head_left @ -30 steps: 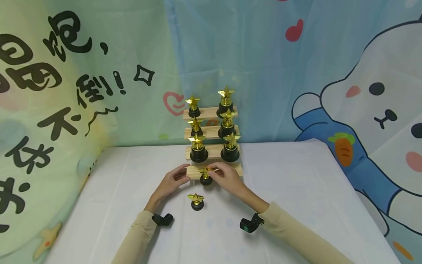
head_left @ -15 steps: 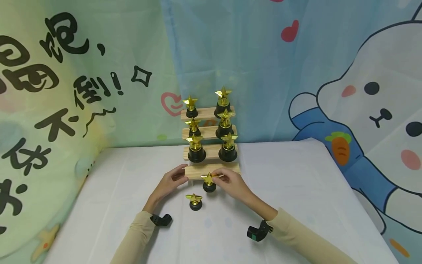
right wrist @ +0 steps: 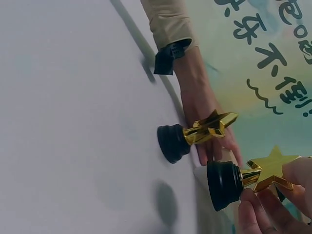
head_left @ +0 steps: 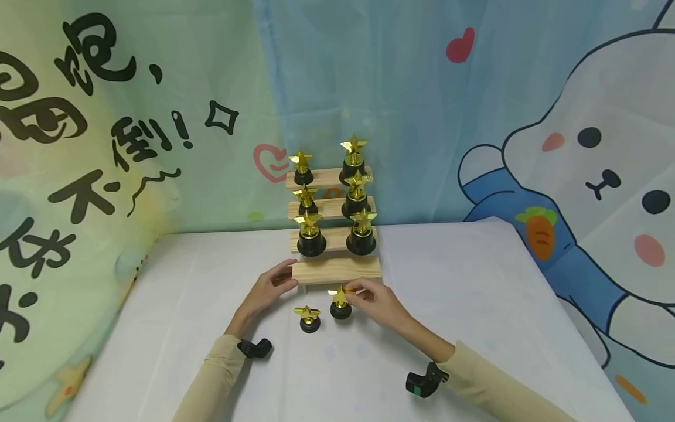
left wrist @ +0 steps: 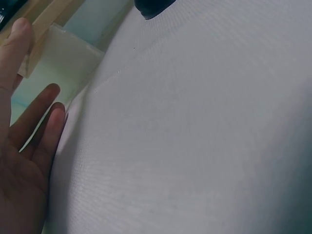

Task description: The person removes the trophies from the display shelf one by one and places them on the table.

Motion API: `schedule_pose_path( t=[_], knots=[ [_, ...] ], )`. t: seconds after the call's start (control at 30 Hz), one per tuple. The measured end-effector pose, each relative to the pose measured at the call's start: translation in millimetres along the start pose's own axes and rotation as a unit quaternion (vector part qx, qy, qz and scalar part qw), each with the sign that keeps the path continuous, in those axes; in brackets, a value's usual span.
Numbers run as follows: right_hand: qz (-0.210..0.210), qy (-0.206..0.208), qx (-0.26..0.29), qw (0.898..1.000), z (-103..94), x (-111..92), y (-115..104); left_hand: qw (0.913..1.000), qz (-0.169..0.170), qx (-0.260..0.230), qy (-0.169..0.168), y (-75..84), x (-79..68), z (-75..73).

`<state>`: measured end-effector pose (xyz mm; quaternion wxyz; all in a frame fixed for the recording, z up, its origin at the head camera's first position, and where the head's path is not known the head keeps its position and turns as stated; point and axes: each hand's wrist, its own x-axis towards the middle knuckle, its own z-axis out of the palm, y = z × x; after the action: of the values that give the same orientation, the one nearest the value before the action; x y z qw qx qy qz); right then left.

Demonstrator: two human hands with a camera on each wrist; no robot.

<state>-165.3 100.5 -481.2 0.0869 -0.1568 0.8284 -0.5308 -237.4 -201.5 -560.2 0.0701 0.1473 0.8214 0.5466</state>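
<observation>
Gold tops a trophy (head_left: 341,309), pinched by the right hand (head_left: 378,303) above the tabletop (head_left: 327,381), near a second trophy (head_left: 309,323); the left hand (head_left: 268,288) grips the stand (head_left: 337,271) at its left end.

The right hand (head_left: 375,302) has drawn its pinched small trophy, gold plastic-looking star on a round black base (head_left: 340,305), back from the lowest pale wooden plank (head_left: 336,271), which it overlapped a second ago; it now appears nearer the other small gold-and-black star trophy (head_left: 307,320).
</observation>
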Motion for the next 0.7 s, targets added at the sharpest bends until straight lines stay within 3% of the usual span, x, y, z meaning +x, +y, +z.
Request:
schedule_pose_path(
  t=[0.43, 0.7],
  knots=[
    [0.007, -0.010, 0.008, 1.000, 8.7, -11.7, 15.9, 0.9997, -0.024, 0.003, -0.001, 0.8, -2.3, 0.5],
    [0.012, -0.009, 0.003, 1.000, 12.1, -15.8, 17.4, 0.9999, -0.016, 0.004, -0.001, 6.0, -2.9, 0.1]
  ],
)
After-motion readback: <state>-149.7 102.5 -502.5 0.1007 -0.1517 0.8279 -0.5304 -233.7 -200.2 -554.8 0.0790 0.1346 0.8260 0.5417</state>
